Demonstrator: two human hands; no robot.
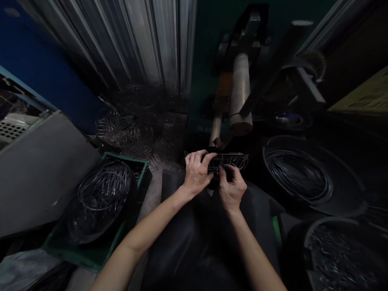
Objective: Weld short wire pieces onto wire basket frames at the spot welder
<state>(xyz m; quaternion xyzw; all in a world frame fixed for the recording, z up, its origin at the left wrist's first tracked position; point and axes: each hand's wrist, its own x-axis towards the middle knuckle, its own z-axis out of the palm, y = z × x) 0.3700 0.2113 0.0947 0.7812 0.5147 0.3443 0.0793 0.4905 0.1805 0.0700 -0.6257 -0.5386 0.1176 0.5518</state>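
A flat oval wire frame [232, 160] is held out in front of me, low under a machine's metal cylinder [240, 95]. My left hand [196, 173] is closed over the frame's left end, fingers curled on top. My right hand [230, 189] pinches the frame from below near its middle. Both forearms reach over my dark lap.
A green crate [140, 169] at the left holds a stack of wire frames [104, 190]. More wire baskets [121, 121] pile up behind it. Coiled wire [295, 171] lies at the right, and a dark tub of small metal pieces [339, 250] sits at the lower right. A grey panel [39, 169] stands far left.
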